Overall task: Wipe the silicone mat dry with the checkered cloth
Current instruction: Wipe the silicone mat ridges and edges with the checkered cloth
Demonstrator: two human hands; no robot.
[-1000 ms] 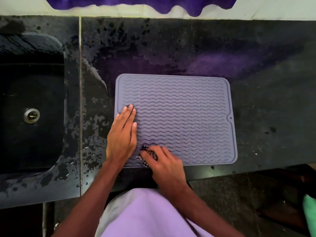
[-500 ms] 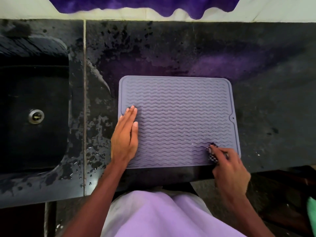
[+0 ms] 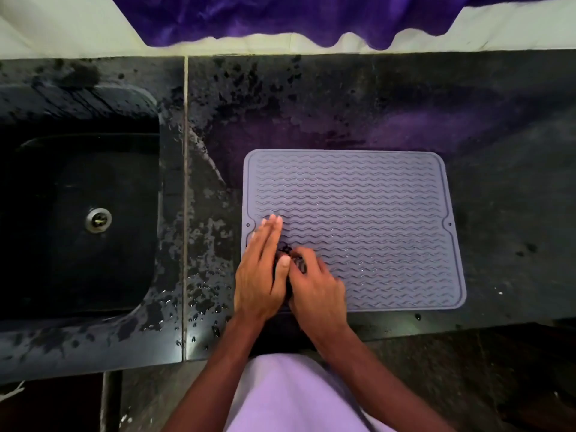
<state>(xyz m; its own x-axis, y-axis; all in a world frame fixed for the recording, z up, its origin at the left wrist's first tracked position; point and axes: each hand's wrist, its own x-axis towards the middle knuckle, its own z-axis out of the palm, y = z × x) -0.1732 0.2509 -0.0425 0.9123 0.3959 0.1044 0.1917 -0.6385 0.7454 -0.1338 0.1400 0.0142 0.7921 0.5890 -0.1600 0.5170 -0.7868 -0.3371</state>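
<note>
Head view looks straight down on a dark speckled stone countertop (image 3: 343,98), wet in patches, with a pale seam running front to back near its left third. Left of that seam a black rectangular sink basin (image 3: 37,244) is sunk into the stone. Along the top edge, a deep purple wavy-edged fabric (image 3: 280,17) hangs against a cream wall. A grey-lilac rectangular silicone mat (image 3: 358,213) with wavy ridges and rounded corners lies flat on the counter right of the seam, its near edge close to the counter's front. At the bottom, a lilac garment (image 3: 290,397) on the person fills the middle of the frame between the two forearms. The left hand (image 3: 260,275) lies palm down on the mat's near-left part, fingers straight and held together, pressing the mat to the stone. The right hand (image 3: 318,288) sits just beside it, touching it, with fingers curled round a small bunched dark-and-white checkered cloth (image 3: 293,260) held against the mat; the cloth is blurred and mostly covered, so its pattern is hard to make out. A round metal drain (image 3: 98,220) sits in the sink floor. Water droplets (image 3: 199,297) bead on the stone between sink and mat, near the front.
</note>
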